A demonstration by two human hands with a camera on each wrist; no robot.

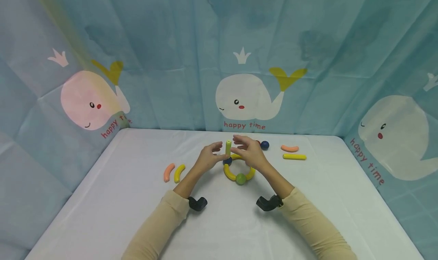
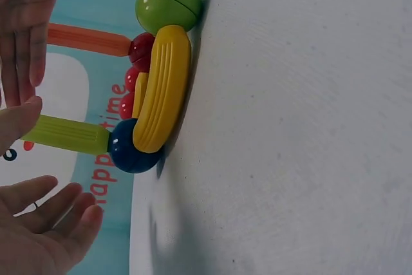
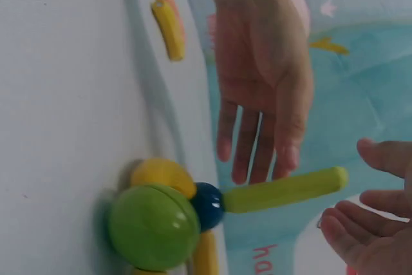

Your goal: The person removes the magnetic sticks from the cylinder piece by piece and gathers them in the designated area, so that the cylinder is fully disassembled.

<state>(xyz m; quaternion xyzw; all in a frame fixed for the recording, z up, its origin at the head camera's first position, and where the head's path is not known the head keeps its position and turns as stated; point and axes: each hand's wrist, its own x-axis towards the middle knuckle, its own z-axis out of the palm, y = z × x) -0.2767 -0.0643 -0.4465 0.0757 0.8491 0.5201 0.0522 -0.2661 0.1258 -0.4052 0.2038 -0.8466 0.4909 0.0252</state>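
Note:
A light green ribbed rod point(image 1: 228, 148) stands upright on a blue ball point(image 2: 129, 149), which joins a ring of yellow curved pieces point(image 1: 230, 173). At the ring's front is a green ball point(image 1: 241, 179). My left hand point(image 1: 207, 158) is left of the rod, fingers extended, its thumb tip close to the rod's base. On the other side my right hand point(image 1: 251, 152) hovers above the ring, fingers spread and slightly bent. Neither hand grips anything. In the left wrist view an orange rod point(image 2: 90, 40) stands on a red ball point(image 2: 141, 51); the right hand hides it from the head view.
On the white table point(image 1: 102, 214), an orange curved piece point(image 1: 169, 172) and a yellow one point(image 1: 179, 173) lie left of the ring. Behind it to the right are a loose blue ball point(image 1: 265, 145), another orange curved piece point(image 1: 289, 148) and a straight yellow rod point(image 1: 294, 157).

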